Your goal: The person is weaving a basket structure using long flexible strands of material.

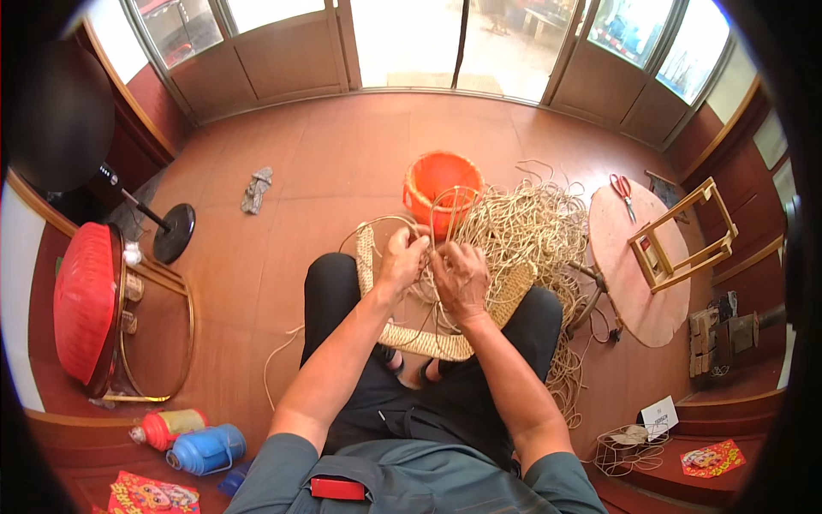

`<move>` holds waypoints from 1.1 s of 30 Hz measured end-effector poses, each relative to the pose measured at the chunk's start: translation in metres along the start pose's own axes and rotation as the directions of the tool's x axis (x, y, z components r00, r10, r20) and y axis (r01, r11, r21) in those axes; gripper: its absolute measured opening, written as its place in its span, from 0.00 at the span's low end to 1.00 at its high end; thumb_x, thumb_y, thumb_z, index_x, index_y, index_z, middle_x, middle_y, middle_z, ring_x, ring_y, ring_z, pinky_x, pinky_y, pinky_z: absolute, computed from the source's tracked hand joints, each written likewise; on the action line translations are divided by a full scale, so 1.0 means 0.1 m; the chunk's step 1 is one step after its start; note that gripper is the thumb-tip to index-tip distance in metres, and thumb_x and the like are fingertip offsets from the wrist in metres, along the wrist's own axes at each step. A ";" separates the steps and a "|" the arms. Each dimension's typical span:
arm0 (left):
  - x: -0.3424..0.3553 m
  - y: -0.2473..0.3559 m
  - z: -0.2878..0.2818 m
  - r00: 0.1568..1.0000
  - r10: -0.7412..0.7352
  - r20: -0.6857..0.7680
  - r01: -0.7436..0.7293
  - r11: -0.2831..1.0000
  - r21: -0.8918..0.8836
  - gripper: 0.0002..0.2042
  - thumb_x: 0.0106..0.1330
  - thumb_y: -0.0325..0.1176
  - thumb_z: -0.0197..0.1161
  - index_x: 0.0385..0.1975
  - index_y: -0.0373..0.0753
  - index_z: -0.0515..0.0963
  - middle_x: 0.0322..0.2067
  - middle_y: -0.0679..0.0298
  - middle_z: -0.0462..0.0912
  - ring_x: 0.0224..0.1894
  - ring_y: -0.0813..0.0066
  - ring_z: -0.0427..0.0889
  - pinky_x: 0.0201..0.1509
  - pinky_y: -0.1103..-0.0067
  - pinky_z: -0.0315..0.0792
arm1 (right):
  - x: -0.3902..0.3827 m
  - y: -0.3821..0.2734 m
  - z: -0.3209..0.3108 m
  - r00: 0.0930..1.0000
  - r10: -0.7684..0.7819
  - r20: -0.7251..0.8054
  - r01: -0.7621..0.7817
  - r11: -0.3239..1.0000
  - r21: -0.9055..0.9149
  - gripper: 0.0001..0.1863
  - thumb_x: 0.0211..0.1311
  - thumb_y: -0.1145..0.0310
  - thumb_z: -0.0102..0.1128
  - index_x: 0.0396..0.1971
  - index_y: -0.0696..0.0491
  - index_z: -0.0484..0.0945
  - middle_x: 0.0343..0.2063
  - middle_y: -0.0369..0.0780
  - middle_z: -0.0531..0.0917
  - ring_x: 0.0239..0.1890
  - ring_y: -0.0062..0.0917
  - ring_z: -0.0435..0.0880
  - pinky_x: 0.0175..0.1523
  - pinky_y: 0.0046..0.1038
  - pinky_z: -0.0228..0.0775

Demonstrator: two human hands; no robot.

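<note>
Across my knees rests a frame (428, 343) wrapped in tan straw-coloured cord, with an open middle. Above that opening both hands are close together, fingers bent inward. My left hand (402, 257) pinches a thin tan cord (434, 227). Beside it, my right hand (462, 278) is closed on the same cord, its fingertips partly hidden. Loops of cord rise over the hands and pass in front of an orange bucket (419, 204). A large tangled pile of cord (531, 227) lies right of the bucket and trails down past my right knee.
At right, a round board (629, 295) bears red-handled scissors (623, 195) and a small wooden frame (655, 257). A fan base (175, 233) and a red round-topped seat (86, 304) stand left. Two flasks (205, 450) lie lower left; a grey cloth (256, 190) is on the floor.
</note>
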State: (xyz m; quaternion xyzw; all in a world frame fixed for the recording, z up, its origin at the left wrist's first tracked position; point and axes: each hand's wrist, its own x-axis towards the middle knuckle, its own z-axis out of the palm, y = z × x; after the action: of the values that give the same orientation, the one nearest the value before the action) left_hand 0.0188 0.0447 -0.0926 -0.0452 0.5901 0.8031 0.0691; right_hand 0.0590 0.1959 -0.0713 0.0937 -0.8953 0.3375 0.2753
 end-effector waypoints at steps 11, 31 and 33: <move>-0.27 0.30 -0.06 0.990 0.140 0.016 -0.075 0.424 0.902 0.16 0.79 0.43 0.57 0.38 0.37 0.84 0.37 0.42 0.88 0.45 0.34 0.86 0.54 0.50 0.79 | 0.02 0.03 -0.08 0.999 -0.044 -0.001 0.044 0.999 0.005 0.09 0.67 0.59 0.72 0.32 0.46 0.82 0.30 0.38 0.81 0.38 0.39 0.80 0.46 0.42 0.71; -0.44 0.14 0.01 0.954 0.215 0.210 -0.292 0.493 0.820 0.12 0.70 0.40 0.67 0.40 0.37 0.83 0.34 0.52 0.89 0.43 0.44 0.87 0.52 0.55 0.76 | 0.02 0.03 -0.07 0.999 -0.038 0.007 0.038 0.999 0.010 0.08 0.66 0.59 0.72 0.35 0.45 0.84 0.31 0.38 0.82 0.38 0.38 0.81 0.46 0.42 0.71; -0.50 0.10 0.03 0.928 0.301 0.219 -0.333 0.409 0.850 0.12 0.70 0.40 0.68 0.39 0.37 0.84 0.32 0.51 0.88 0.41 0.45 0.87 0.53 0.56 0.76 | 0.02 0.02 -0.10 0.998 -0.064 -0.001 0.064 0.998 0.007 0.08 0.66 0.59 0.73 0.36 0.46 0.84 0.31 0.38 0.82 0.37 0.37 0.81 0.46 0.40 0.72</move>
State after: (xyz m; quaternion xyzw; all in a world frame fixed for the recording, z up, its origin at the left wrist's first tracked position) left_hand 0.0664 0.0416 -0.0750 0.1215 0.9121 0.3867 -0.0617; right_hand 0.0607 0.2034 -0.0648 0.1234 -0.8906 0.3315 0.2859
